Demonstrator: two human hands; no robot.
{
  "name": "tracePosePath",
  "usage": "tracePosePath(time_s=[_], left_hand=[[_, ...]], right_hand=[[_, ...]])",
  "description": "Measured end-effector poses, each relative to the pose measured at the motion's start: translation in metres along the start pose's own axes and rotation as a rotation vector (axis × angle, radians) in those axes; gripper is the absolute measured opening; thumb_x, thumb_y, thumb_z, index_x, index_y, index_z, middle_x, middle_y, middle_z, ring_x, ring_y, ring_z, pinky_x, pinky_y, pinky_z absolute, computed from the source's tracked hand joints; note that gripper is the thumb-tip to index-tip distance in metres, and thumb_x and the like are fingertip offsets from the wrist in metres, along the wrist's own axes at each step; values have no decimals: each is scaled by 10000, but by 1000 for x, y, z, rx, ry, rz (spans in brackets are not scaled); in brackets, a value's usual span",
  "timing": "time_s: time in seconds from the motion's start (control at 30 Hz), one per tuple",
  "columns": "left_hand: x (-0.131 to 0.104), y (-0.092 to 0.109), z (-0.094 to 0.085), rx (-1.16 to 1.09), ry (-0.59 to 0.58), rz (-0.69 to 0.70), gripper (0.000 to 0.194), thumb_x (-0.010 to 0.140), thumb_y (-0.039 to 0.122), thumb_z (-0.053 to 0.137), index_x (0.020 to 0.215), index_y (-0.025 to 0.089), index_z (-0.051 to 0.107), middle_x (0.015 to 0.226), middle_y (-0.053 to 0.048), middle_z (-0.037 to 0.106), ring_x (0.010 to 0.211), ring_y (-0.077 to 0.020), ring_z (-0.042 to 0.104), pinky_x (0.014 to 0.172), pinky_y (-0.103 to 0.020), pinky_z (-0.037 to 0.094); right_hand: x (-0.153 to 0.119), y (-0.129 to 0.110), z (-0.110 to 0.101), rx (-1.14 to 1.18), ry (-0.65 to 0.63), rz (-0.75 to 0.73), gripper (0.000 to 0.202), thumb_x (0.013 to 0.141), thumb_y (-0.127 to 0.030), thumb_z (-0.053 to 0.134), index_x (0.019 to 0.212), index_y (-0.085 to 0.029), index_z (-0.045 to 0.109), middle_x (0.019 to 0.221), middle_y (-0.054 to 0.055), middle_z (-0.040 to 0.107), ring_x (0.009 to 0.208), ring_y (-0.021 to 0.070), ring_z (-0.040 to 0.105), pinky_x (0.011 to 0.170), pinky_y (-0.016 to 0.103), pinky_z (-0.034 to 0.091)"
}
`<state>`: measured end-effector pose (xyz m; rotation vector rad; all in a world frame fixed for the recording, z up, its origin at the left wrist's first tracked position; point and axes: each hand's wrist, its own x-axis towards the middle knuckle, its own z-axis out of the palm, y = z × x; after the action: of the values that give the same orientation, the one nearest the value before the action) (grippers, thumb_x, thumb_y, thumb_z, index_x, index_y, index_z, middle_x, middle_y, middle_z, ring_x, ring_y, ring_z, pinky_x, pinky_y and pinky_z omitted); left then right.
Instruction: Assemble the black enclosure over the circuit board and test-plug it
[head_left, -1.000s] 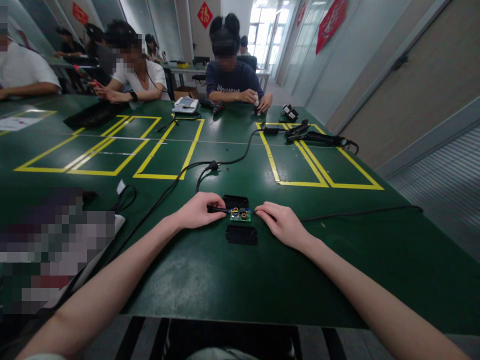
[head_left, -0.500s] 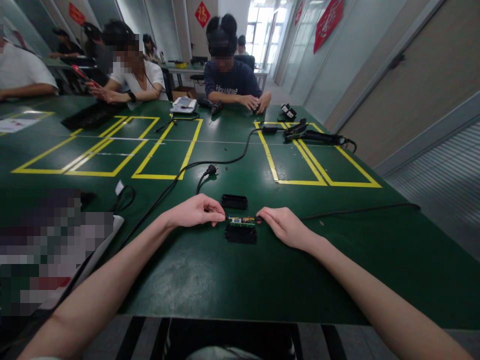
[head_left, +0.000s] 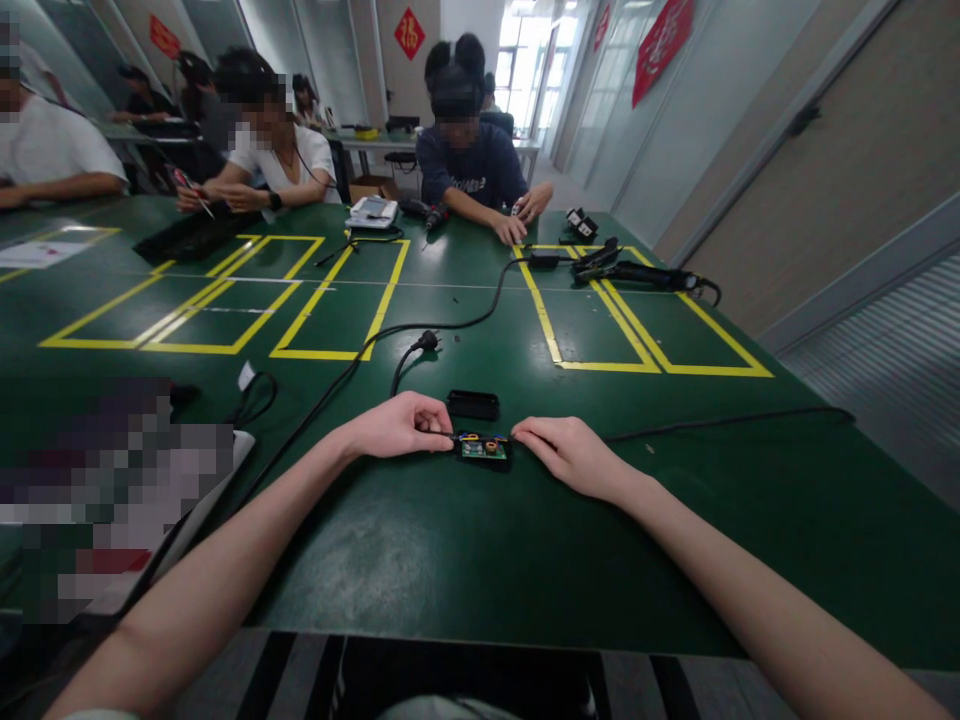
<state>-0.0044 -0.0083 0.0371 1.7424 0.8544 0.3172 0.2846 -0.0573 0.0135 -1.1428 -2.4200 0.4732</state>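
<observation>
A small green circuit board (head_left: 474, 451) with blue and yellow wires lies in a black plastic case half (head_left: 495, 465) on the green table. At its left end, my left hand (head_left: 405, 425) is closed, thumb and fingers pinching the black cable where it meets the board. On the other side my right hand (head_left: 566, 450) is closed on the black cable (head_left: 675, 426) at the board's right end. The matching black case half (head_left: 472, 404) rests just beyond the board, touched by neither hand. A black plug (head_left: 427, 341) lies farther back.
Yellow tape rectangles (head_left: 555, 345) mark the table. A black tool with a cord (head_left: 637, 272) lies back right; a power drill (head_left: 431, 213) lies at the far edge. A pixelated item (head_left: 127, 470) sits at left. A co-worker (head_left: 472, 170) sits opposite, others at far left.
The circuit board has gone down and toward me into the near case half, between my hands. The co-worker opposite has moved one hand forward onto the table.
</observation>
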Motion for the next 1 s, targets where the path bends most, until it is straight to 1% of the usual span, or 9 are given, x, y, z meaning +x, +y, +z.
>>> tracePosePath(time_s=[0.2, 0.37, 0.47, 0.57, 0.77, 0.93, 1.0], left_hand=[[1, -1, 0, 17, 35, 19, 240, 769, 362, 778, 833, 138, 720, 666, 19, 633, 602, -97, 526, 590, -219, 401], [2, -4, 0, -17, 26, 28, 228, 764, 338, 764, 839, 129, 715, 695, -5, 676, 641, -109, 581, 624, -223, 449], [2, -5, 0, -4, 48, 41, 212, 771, 332, 747, 819, 129, 712, 685, -5, 673, 628, -104, 571, 602, -211, 443], [1, -4, 2, 30, 106, 66, 188, 769, 311, 737, 808, 130, 706, 669, -1, 657, 612, -97, 557, 581, -201, 435], [2, -3, 4, 84, 178, 117, 149, 779, 283, 714, 800, 137, 695, 661, 12, 641, 593, -88, 543, 563, -191, 435], [2, -6, 5, 131, 172, 130, 134, 780, 276, 698, 793, 143, 701, 654, 10, 647, 591, -93, 554, 565, -192, 437], [2, -7, 6, 185, 182, 149, 127, 790, 271, 683, 798, 146, 706, 652, 9, 652, 587, -97, 564, 569, -197, 438]], right_hand=[[0, 2, 1, -35, 25, -7, 288, 1058, -286, 470, 1012, -202, 741, 955, 73, 794, 821, 210, 752, 746, 309, 563], [0, 4, 1, -35, 23, -19, 265, 1052, -299, 493, 1011, -204, 737, 927, 62, 785, 794, 191, 736, 738, 295, 546], [0, 5, 2, -50, 50, -40, 277, 1058, -313, 486, 997, -204, 734, 930, 72, 768, 826, 194, 719, 755, 306, 545], [1, 5, 4, -74, 73, -49, 301, 1071, -324, 467, 994, -201, 731, 914, 76, 753, 834, 197, 698, 746, 315, 537], [0, 4, 5, -84, 140, -26, 310, 1075, -341, 461, 992, -215, 732, 883, 77, 746, 835, 211, 678, 740, 338, 537], [0, 1, 4, -90, 129, -35, 265, 1058, -313, 490, 987, -216, 726, 885, 72, 742, 839, 210, 675, 737, 335, 535], [0, 0, 4, -88, 131, -45, 238, 1048, -290, 504, 981, -211, 719, 903, 73, 740, 859, 212, 677, 748, 338, 534]])
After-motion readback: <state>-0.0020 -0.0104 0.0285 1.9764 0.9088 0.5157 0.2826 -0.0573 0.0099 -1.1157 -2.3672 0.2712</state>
